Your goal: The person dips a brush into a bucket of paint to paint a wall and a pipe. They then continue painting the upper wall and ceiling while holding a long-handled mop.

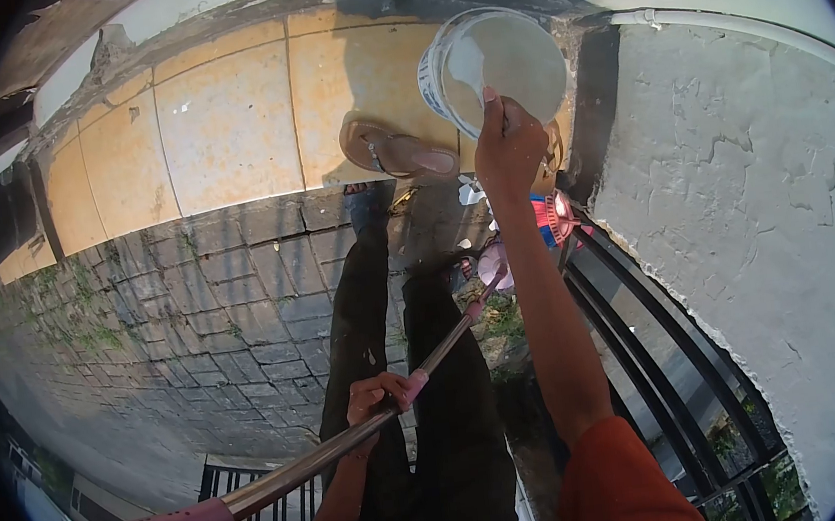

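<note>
My left hand [380,397] is wrapped round a long metal pole with pink grips [325,452], like a mop handle. The pole slants from the lower left up to a lilac, disc-like end [494,265], partly hidden behind my right forearm. At the near rim of a white plastic bucket [433,86], my right hand [512,141] is closed, its thumb pointing over the opening. Cloudy liquid [519,65] fills the visible inside of the bucket. My fingers under the hand are hidden, but they appear to grip the rim.
A brown flip-flop [397,150] lies on the yellowish tiled step [223,118], left of the bucket. Below the step is grey paving [229,289]. Black metal bars [666,337] and a rough grey wall [731,180] border the right. A red and blue object [554,219] shows beside my forearm.
</note>
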